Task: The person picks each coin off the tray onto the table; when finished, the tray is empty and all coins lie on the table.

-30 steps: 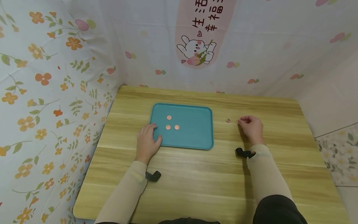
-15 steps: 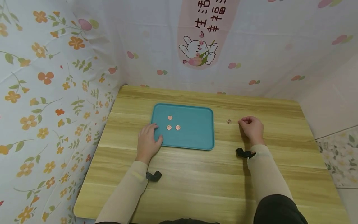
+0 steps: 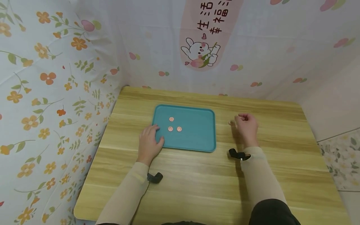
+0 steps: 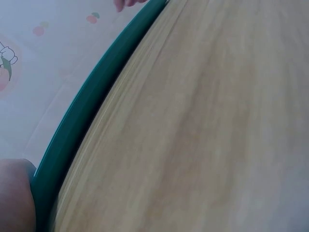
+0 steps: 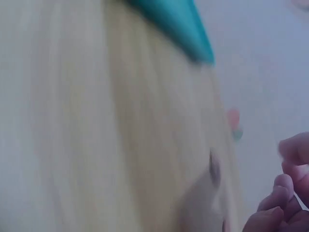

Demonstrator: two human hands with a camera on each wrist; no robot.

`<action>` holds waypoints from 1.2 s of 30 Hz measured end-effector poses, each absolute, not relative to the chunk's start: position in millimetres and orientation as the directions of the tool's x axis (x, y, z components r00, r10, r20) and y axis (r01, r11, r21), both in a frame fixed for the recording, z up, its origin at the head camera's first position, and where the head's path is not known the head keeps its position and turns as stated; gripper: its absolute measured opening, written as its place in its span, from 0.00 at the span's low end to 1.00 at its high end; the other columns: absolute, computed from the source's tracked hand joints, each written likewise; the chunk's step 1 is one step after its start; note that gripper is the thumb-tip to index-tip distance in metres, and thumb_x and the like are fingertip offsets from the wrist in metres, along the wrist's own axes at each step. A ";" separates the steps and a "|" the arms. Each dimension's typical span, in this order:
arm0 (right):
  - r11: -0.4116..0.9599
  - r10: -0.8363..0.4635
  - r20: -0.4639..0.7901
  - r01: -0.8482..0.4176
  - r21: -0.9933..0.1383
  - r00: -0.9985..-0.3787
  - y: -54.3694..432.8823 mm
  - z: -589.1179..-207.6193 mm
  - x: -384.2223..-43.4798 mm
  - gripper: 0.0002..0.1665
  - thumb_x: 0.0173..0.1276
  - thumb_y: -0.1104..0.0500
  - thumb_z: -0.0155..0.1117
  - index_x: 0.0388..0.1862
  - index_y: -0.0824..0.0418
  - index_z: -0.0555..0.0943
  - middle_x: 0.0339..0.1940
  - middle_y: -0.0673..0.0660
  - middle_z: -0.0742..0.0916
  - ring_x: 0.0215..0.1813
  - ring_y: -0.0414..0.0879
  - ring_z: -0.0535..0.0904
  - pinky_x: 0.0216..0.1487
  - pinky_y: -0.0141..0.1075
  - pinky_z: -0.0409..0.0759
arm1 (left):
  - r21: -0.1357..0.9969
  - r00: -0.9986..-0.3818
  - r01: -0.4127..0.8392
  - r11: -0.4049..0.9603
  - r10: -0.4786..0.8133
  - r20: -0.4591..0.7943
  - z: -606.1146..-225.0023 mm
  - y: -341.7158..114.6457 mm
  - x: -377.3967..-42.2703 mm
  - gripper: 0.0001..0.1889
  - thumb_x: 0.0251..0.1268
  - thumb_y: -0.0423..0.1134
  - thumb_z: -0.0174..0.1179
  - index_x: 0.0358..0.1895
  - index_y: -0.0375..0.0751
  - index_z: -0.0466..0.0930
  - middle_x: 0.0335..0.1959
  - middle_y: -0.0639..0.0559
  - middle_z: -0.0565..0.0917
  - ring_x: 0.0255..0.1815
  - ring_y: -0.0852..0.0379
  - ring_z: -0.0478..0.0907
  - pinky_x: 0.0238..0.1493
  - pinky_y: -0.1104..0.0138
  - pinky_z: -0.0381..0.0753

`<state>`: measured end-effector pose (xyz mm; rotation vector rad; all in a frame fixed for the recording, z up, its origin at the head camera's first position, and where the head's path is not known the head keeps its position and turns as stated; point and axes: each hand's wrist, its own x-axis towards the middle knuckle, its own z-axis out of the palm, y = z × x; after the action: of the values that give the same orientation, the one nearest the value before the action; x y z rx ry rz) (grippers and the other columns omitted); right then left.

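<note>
Floral cloth [image 3: 157,40] backs your wooden table [image 3: 197,181]; the tray [image 3: 194,128] lies long axis sideways, your left hand [image 3: 148,145] spread at its rim, your right hand [image 3: 247,128] pinching 1 coin [image 5: 215,170].

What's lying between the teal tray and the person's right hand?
In the head view, one copper-coloured coin lies on the table, between the tray and the right hand.

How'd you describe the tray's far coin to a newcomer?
On the wooden table, find the teal tray, with the left hand at its left edge. In the tray's left half lies the far coin, round and copper-coloured. It sits alone, closest to the far edge; the tray's other two coins lie side by side on its near side.
</note>
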<state>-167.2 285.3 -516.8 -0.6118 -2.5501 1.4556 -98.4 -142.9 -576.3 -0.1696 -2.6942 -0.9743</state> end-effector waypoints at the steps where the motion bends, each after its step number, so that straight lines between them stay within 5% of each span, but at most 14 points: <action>1: 0.447 0.401 -0.073 0.264 -0.855 -0.913 277.6 -515.4 -168.7 0.21 0.75 0.50 0.67 0.57 0.63 0.84 0.41 0.52 0.81 0.38 0.44 0.76 0.36 0.33 0.76 | 0.611 -0.956 0.199 0.766 0.016 0.292 -576.0 -143.0 -98.7 0.23 0.66 0.42 0.64 0.62 0.35 0.81 0.70 0.41 0.80 0.75 0.37 0.70 0.70 0.38 0.66; 15: 0.461 0.202 0.042 0.057 -0.886 -0.978 185.9 -519.2 -186.2 0.11 0.71 0.59 0.71 0.48 0.65 0.86 0.37 0.54 0.83 0.31 0.44 0.75 0.31 0.32 0.74 | 0.610 -0.958 0.198 0.767 0.018 0.288 -575.1 -144.4 -101.7 0.23 0.66 0.43 0.63 0.63 0.37 0.81 0.71 0.42 0.80 0.76 0.39 0.69 0.69 0.39 0.66; 22: 0.547 0.079 0.069 -0.015 -0.837 -0.995 151.8 -522.6 -194.2 0.11 0.71 0.58 0.71 0.47 0.63 0.87 0.39 0.57 0.85 0.36 0.48 0.77 0.39 0.38 0.73 | 0.602 -0.959 0.192 0.775 0.019 0.282 -575.2 -145.3 -100.5 0.24 0.67 0.44 0.63 0.63 0.37 0.81 0.71 0.42 0.80 0.76 0.39 0.69 0.69 0.40 0.66; 36: 0.602 -0.151 -0.061 -0.043 -0.797 -0.987 80.6 -532.3 -198.9 0.16 0.74 0.54 0.72 0.54 0.60 0.85 0.41 0.56 0.85 0.36 0.49 0.80 0.43 0.44 0.78 | 0.589 -0.956 0.200 0.783 0.025 0.293 -577.5 -144.9 -100.8 0.24 0.67 0.44 0.63 0.63 0.37 0.81 0.70 0.42 0.80 0.76 0.39 0.70 0.67 0.40 0.68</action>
<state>-198.9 80.6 -532.3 0.1775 -2.9194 1.4472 -100.8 -144.9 -577.5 -0.1743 -2.7062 -0.9374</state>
